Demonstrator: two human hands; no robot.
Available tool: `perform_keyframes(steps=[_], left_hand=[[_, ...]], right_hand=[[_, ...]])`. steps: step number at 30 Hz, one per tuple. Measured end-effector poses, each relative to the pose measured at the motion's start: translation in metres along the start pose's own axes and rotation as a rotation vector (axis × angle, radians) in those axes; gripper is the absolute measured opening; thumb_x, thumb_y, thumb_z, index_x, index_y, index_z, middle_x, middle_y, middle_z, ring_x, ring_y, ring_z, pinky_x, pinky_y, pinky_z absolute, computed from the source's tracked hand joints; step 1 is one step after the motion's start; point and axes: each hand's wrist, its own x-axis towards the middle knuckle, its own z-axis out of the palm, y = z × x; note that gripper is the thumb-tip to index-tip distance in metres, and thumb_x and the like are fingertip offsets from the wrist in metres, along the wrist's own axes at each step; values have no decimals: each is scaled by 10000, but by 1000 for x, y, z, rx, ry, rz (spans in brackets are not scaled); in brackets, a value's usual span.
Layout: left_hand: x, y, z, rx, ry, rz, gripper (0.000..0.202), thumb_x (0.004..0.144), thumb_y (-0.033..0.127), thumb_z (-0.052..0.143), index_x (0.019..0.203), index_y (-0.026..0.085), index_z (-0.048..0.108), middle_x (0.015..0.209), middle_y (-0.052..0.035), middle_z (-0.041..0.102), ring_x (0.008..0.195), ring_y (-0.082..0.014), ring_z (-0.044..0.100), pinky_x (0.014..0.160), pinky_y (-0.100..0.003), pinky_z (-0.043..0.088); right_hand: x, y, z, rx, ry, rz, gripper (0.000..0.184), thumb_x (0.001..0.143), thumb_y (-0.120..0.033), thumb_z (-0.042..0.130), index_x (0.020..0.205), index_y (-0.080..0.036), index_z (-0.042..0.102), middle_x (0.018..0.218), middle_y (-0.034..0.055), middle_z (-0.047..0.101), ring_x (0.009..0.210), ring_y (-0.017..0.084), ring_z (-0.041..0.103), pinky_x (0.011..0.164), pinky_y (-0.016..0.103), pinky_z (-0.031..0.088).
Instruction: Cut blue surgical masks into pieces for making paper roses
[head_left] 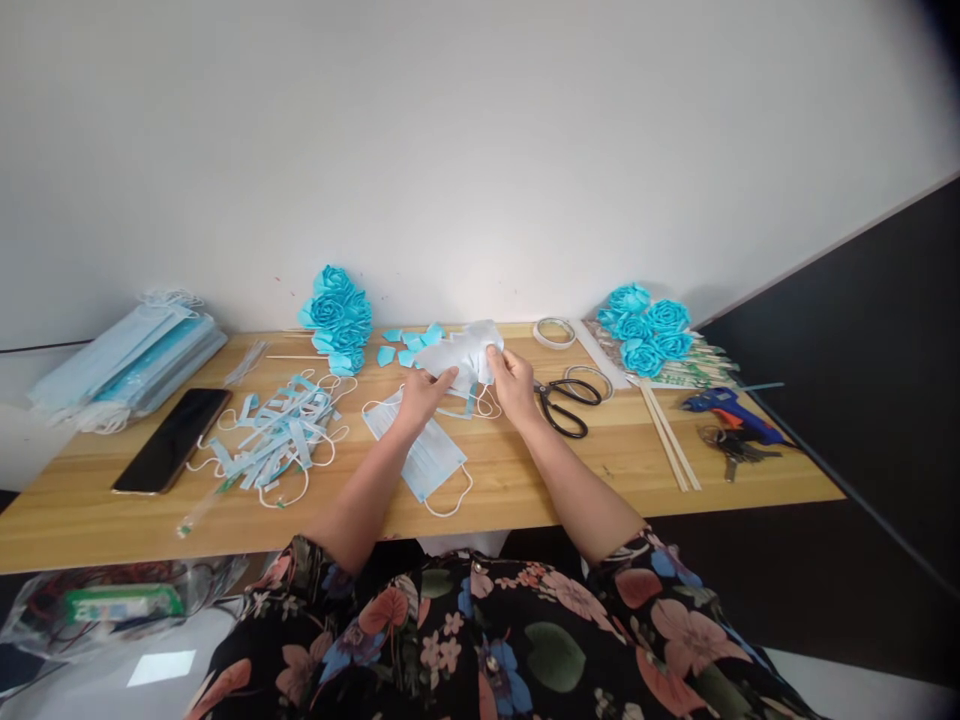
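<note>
Between my two hands is a thin white sheet of mask fabric (459, 352), held up over the table with its edges uneven. My left hand (424, 392) pinches its lower left side between thumb and fingers. On the right side, my right hand (511, 378) grips it with the thumb on top. Beneath my left forearm lies a pale blue face mask (433, 458) with white ear loops. Small blue petal-shaped pieces (386, 355) lie behind my left hand. Black-handled scissors (571, 408) rest just right of my right hand, their blades partly hidden.
Left are stacked masks (127, 365), a phone (172, 440) and cut mask strips (289, 435). Blue fabric roses (336, 310) stand by the wall, with another rose bunch (646, 325) at right. Tape rolls (553, 333), wooden sticks (667, 435), a glue gun (739, 412) and keys (731, 450) lie rightward.
</note>
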Motion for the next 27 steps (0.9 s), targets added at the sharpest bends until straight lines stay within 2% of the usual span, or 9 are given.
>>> perform_keyframes(steps=[4,7,12,14,16,19,23,27], left_hand=[[-3,7,3,64,-63,6,455,685,486,812,511,166,539,497,5,501,504,-119,436,498,-252,327],[-1,12,2,18,-68,-1,425,731,495,738,535,168,548,511,-5,525,500,-119,452,492,-246,351],[1,15,-4,-44,-90,101,231,733,296,630,567,176,524,519,29,474,508,-92,419,500,-211,329],[1,13,-5,-47,-93,111,218,733,267,620,564,176,517,516,31,462,509,-90,420,505,-210,328],[1,11,-4,-47,-64,76,276,771,306,630,559,175,510,513,22,470,498,-91,426,498,-216,327],[2,9,-4,-79,-53,23,384,828,460,650,604,169,539,541,7,506,492,-99,442,486,-226,340],[5,8,-4,-150,-43,22,473,764,619,721,779,160,606,631,8,553,549,-124,514,500,-236,398],[7,4,-5,-170,-25,-8,530,724,622,768,931,146,661,751,-28,654,664,-177,614,574,-267,467]], right_hand=[[0,2,0,-41,-58,-31,524,911,-606,506,605,-233,303,574,-50,290,569,109,300,544,278,249],[2,3,-2,-61,-22,-19,537,908,-616,501,587,-234,304,547,-52,299,554,107,309,544,279,259],[5,6,-6,-46,37,45,559,917,-628,472,547,-235,328,496,-43,362,519,112,365,533,281,286],[5,6,-5,-35,42,58,569,912,-645,474,544,-238,320,492,-41,367,511,113,367,524,281,286],[4,5,-4,-27,43,58,588,907,-675,468,540,-238,328,487,-40,376,510,114,375,526,281,297],[3,4,-3,-20,45,49,621,897,-724,450,531,-235,339,478,-40,378,508,112,374,534,283,306],[3,5,-2,-20,59,57,637,884,-751,452,540,-238,297,478,-49,323,512,107,335,525,285,281],[2,7,0,-17,51,38,620,892,-712,484,557,-236,270,507,-51,285,530,104,311,528,285,258]])
